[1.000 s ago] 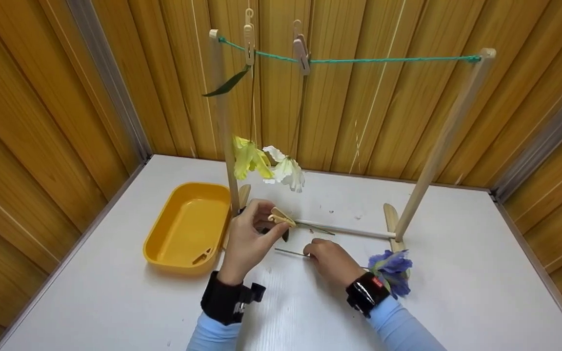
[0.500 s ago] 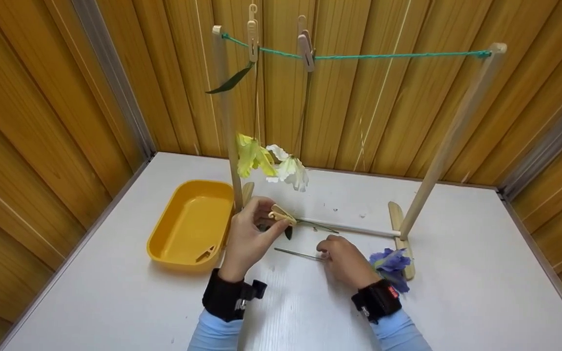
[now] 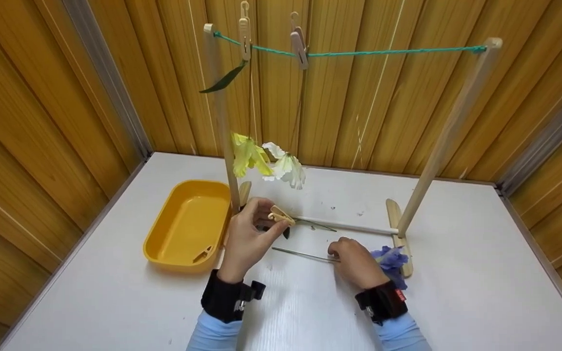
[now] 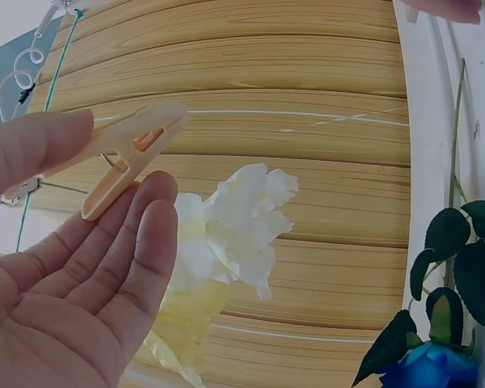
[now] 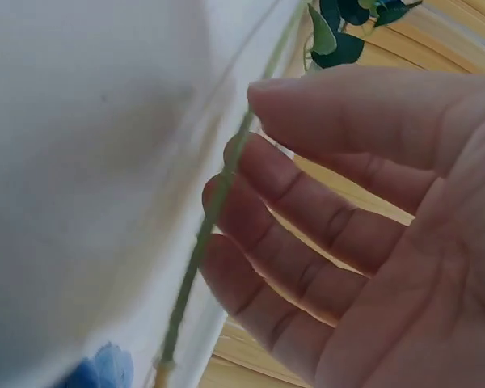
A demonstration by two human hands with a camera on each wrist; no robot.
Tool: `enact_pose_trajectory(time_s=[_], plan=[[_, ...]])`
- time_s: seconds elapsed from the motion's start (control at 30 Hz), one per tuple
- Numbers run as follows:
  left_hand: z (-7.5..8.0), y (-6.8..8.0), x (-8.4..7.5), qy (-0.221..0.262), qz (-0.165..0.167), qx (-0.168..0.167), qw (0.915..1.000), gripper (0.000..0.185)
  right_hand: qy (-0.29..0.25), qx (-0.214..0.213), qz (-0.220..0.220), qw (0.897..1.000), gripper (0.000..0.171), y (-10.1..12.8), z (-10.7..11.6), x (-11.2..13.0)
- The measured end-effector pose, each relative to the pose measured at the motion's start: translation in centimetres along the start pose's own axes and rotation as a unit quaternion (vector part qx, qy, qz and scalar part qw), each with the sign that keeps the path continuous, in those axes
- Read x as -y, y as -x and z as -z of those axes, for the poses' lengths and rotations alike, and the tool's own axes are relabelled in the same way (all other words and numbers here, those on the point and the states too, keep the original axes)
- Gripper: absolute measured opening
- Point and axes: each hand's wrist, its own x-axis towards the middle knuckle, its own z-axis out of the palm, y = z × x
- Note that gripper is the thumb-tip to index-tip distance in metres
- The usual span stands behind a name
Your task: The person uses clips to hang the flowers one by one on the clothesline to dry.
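My left hand (image 3: 254,239) holds a beige clothespin (image 4: 133,158) between thumb and fingers, over the table left of centre. My right hand (image 3: 359,263) pinches the thin green stem (image 5: 190,275) of a purple-blue artificial flower, its petals (image 3: 391,263) partly hidden behind that hand in the head view. The free end of this stem points left across the table. A blue artificial rose (image 4: 432,368) with dark green leaves lies near the left hand, its bloom hidden by that hand in the head view.
A wooden frame (image 3: 437,146) carries a green string (image 3: 388,51). Two clothespins on it hold a yellow flower (image 3: 249,158) and a white flower (image 3: 288,170) hanging head down. An orange tray (image 3: 149,248) at left contains a clothespin (image 3: 203,254).
My right hand has slid right along the stem towards the purple-blue bloom, baring more of the stem's left end. My left hand keeps its place with the clothespin.
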Motion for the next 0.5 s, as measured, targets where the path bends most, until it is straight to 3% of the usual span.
enact_pose_trajectory(time_s=[0.23, 0.5], plan=[[-0.3, 0.1, 0.1, 0.01, -0.009, 0.005, 0.9999, 0.034, 0.001, 0.012, -0.022, 1.0, 0.019, -0.2, -0.7, 0.3], [-0.2, 0.1, 0.1, 0.013, -0.009, 0.008, 0.9998, 0.035, 0.0, -0.004, 0.0, 1.0, 0.022, -0.3, -1.1, 0.4]])
